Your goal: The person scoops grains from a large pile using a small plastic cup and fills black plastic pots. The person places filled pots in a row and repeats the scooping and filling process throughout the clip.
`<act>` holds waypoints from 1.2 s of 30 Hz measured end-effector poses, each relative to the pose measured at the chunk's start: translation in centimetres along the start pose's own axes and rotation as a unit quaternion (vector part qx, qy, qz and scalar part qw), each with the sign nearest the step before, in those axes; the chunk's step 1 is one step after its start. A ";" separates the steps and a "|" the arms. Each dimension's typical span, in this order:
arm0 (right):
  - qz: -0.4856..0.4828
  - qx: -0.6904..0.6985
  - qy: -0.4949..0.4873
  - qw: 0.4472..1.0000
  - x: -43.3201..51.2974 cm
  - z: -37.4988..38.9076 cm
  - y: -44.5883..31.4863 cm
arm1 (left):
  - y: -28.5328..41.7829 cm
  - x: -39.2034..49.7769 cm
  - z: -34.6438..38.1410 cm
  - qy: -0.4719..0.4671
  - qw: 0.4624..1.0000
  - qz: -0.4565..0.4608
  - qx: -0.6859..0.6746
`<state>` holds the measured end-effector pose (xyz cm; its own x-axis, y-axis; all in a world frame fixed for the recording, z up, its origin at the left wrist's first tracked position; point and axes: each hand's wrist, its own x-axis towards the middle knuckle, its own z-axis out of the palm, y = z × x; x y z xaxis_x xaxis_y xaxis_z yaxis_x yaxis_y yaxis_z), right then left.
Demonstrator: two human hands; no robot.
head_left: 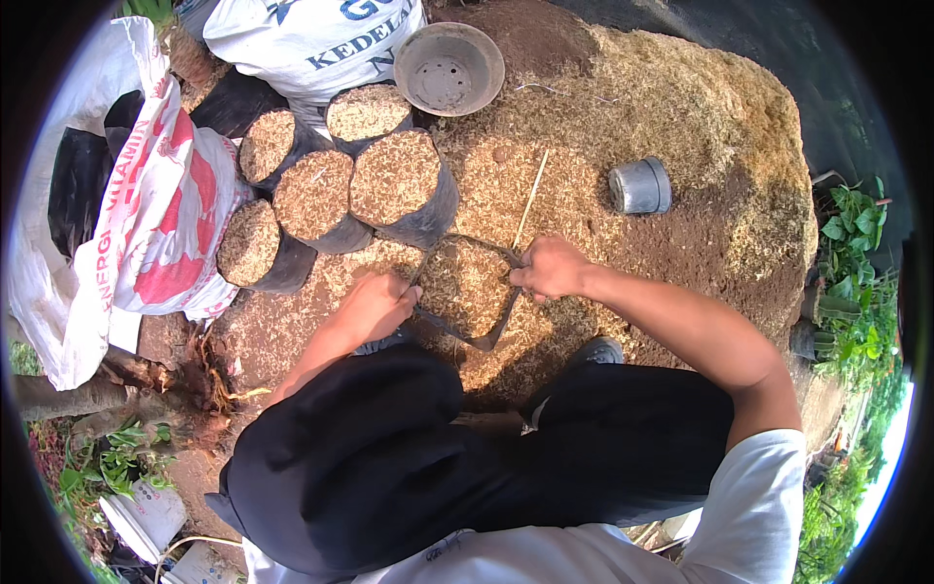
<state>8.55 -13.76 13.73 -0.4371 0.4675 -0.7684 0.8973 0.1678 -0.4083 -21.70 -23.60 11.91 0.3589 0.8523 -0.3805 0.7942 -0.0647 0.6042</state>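
Between my hands is a black plastic grow bag point(487, 340), its mouth spread wide, with husk-like growing mix point(465, 285) inside the rim. My left hand point(385, 301) pinches the rim on the left, and my right hand point(549, 269) grips it on the right. Just above and left of it stand several filled black grow bags point(435, 212), topped with the same pale mix. A small grey plastic pot point(641, 185) lies on its side on the heap, right of my right hand. A thin pale stick point(533, 197) lies just above that hand.
A large heap of husk and soil point(700, 109) spreads across the back and right. A wide grey pot point(449, 69) with drainage holes stands by a white woven sack point(314, 51). Another printed sack point(175, 212) holds black bags at left. Roots or branches point(139, 387) lie at lower left.
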 end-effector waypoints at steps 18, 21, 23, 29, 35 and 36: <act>0.023 0.016 -0.075 0.997 -1.3 2.5 -1.5 | 1.6 1.6 -0.3 0.068 0.991 -0.059 0.099; 0.025 0.026 -0.049 0.998 -0.6 2.0 -0.8 | 1.5 1.4 -0.4 0.043 0.995 -0.062 0.067; 0.047 0.017 -0.028 0.998 -0.3 1.2 0.1 | 1.4 1.1 -0.2 0.062 0.994 -0.062 0.067; -0.004 -0.040 -0.004 0.999 0.4 -0.1 0.3 | 0.8 -0.1 0.3 0.045 0.997 -0.027 0.050; -0.021 -0.127 0.003 0.992 0.3 -0.6 0.0 | 0.9 0.2 1.3 0.026 0.993 -0.043 0.106; 0.016 -0.066 -0.010 0.998 -0.1 -0.2 0.1 | 1.0 0.3 1.3 0.020 0.993 -0.057 0.104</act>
<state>8.71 -13.63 13.82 -0.4083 0.4579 -0.7897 0.9105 0.2665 -0.3162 -20.16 -24.10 11.53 0.2447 0.8798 -0.4076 0.9138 -0.0687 0.4003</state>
